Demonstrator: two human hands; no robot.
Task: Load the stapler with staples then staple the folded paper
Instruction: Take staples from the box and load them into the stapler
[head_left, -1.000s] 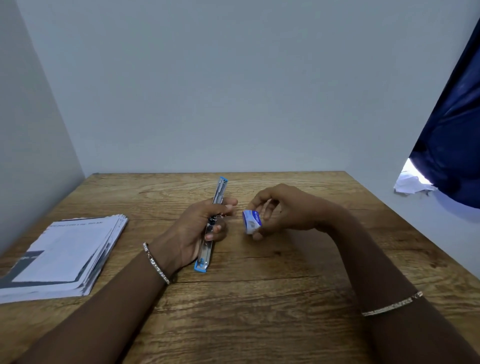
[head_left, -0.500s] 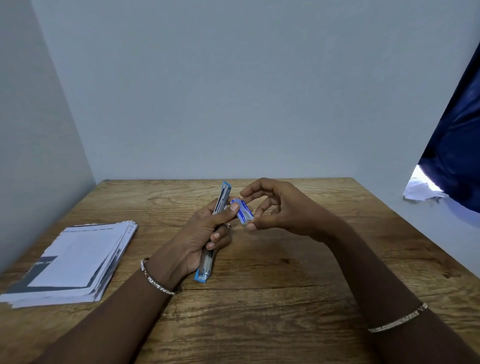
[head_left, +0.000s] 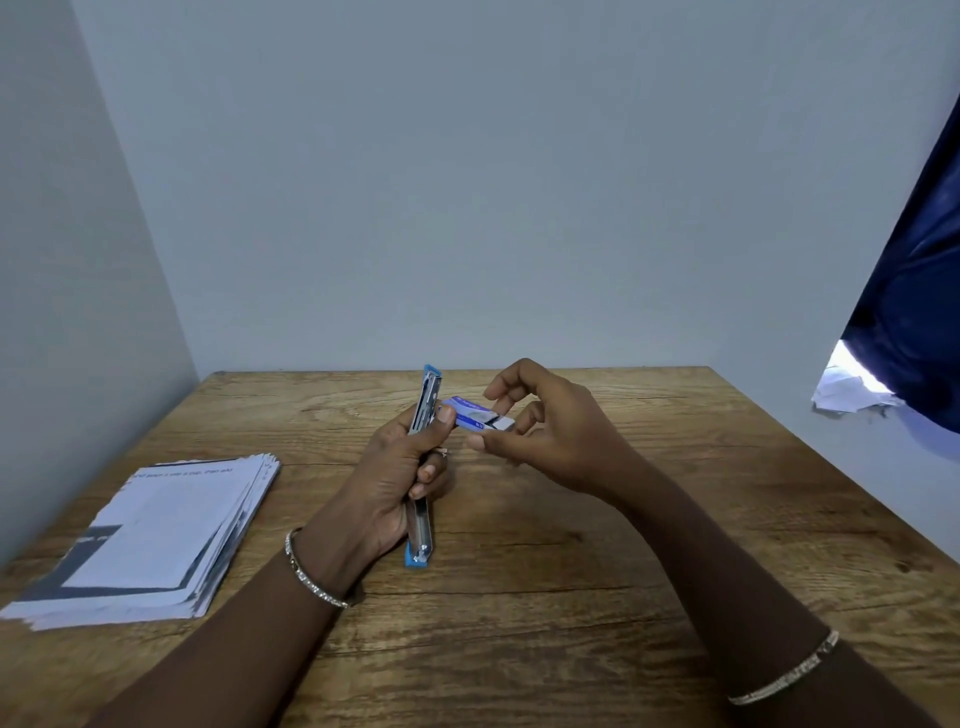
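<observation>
In the head view, the left hand (head_left: 387, 483) is wrapped around the opened-out stapler (head_left: 422, 467), lifted just above the table (head_left: 571, 571), its thumb pinning one end of the small blue staple box (head_left: 475, 414). The right hand (head_left: 550, 431) pinches the box's other end with fingertips, where a pale inner tray shows. Best to steady the box and draw the tray out level so strips do not spill; its contents cannot be seen. The folded paper stack (head_left: 156, 535) lies at the left.

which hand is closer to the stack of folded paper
Left. The left hand, gripping the stapler, sits just right of the paper stack. The right hand, holding the staple box, is farther right, beyond the stapler.
</observation>
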